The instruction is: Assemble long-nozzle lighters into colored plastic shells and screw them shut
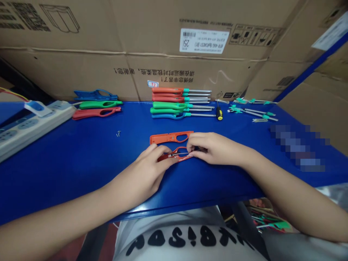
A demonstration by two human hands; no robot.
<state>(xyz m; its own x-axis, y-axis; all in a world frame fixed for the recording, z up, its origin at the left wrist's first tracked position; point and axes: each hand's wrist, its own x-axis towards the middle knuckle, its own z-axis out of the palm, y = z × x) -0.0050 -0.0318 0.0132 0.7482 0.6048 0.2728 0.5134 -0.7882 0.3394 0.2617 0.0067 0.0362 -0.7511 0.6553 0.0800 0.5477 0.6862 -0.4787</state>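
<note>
My left hand (150,165) grips the handle end of a red-orange lighter shell half (182,149), with its fingers curled around it. Across the loop of that half runs a thin grey part (182,153), probably a wire or rod. My right hand (214,148) pinches the loop end, thumb and forefinger closed by the thin part; what exactly lies between them is partly hidden. Just beyond my hands lies another orange lighter shell half (164,138), its hollow side up. Some small screws (118,133) are on the blue table (108,159) to the left.
Assembled long-nosed lighters (170,106) lie stacked at the back, beside a yellow-black screwdriver (219,113). Metal-and-teal lighter parts (252,111) sit back right, coloured shells (96,113) back left. A white power strip (35,123) edges the left side; cardboard (152,36) walls the back.
</note>
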